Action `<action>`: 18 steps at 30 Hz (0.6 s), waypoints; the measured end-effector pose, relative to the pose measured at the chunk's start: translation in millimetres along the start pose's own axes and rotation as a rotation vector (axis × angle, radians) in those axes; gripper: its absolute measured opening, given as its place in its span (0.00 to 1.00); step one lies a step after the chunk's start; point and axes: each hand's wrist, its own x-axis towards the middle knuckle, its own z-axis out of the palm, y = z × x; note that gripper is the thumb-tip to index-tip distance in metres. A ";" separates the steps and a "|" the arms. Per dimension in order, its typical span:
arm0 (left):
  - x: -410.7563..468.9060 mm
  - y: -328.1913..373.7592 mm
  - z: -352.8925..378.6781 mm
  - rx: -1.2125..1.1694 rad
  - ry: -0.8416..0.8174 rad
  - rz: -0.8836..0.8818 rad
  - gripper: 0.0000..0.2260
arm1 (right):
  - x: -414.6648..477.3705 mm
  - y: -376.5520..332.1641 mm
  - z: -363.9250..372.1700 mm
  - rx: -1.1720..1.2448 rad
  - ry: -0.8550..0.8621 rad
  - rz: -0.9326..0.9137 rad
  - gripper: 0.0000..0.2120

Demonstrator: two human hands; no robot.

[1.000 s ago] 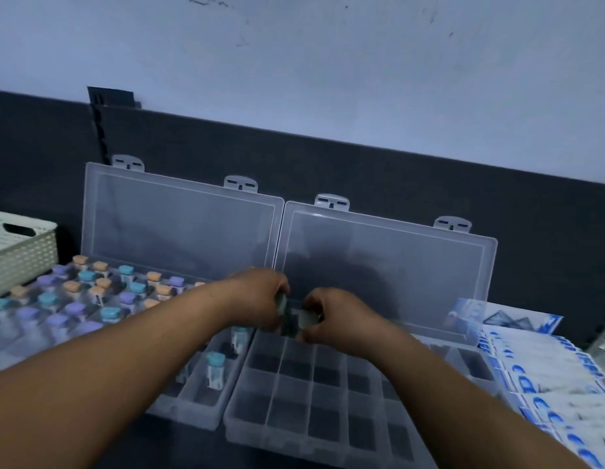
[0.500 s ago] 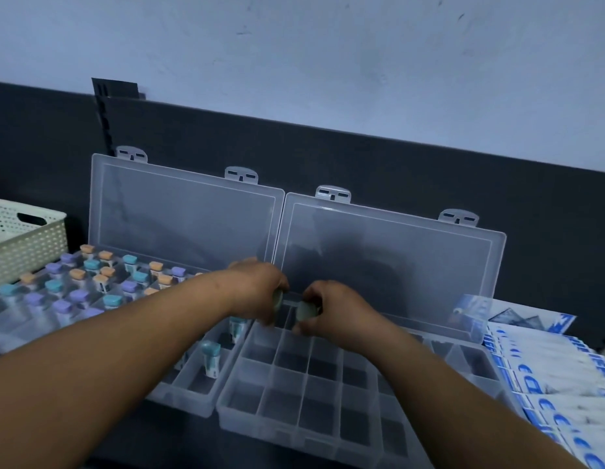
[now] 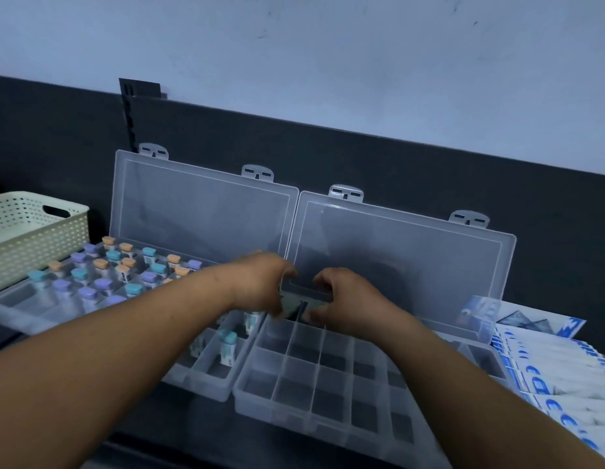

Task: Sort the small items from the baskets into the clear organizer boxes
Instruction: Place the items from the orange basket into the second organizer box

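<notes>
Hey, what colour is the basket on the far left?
Cream-white, its walls perforated with rows of small holes; the basket shows best in the head view.

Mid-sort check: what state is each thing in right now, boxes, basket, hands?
Left box: lid open, mostly filled with capped vials.
Right box: lid open, visible compartments mostly empty.
Basket: upright, contents hidden.
Packets: lying overlapped, right of the right box.
Left hand: curled over right box, seems to pinch a greenish piece.
Right hand: curled, seems to pinch a second piece.
</notes>
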 end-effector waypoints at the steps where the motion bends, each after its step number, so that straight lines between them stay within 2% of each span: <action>1: -4.0 -2.1 -2.7 -0.024 0.038 0.007 0.32 | -1.7 -5.6 -2.8 -0.019 0.016 -0.012 0.24; 4: -22.7 -15.2 -15.6 -0.084 0.161 0.039 0.26 | -8.2 -34.7 -9.7 -0.129 0.071 -0.081 0.21; 9: -69.8 -62.0 -38.5 -0.014 0.307 0.000 0.31 | -6.7 -98.7 -1.1 -0.345 0.167 -0.220 0.26; 13: -128.4 -119.4 -48.7 0.060 0.389 -0.086 0.31 | -0.5 -161.7 21.9 -0.370 0.195 -0.303 0.32; 18: -218.9 -204.2 -62.1 0.136 0.428 -0.195 0.33 | 3.4 -261.0 64.0 -0.358 0.132 -0.357 0.33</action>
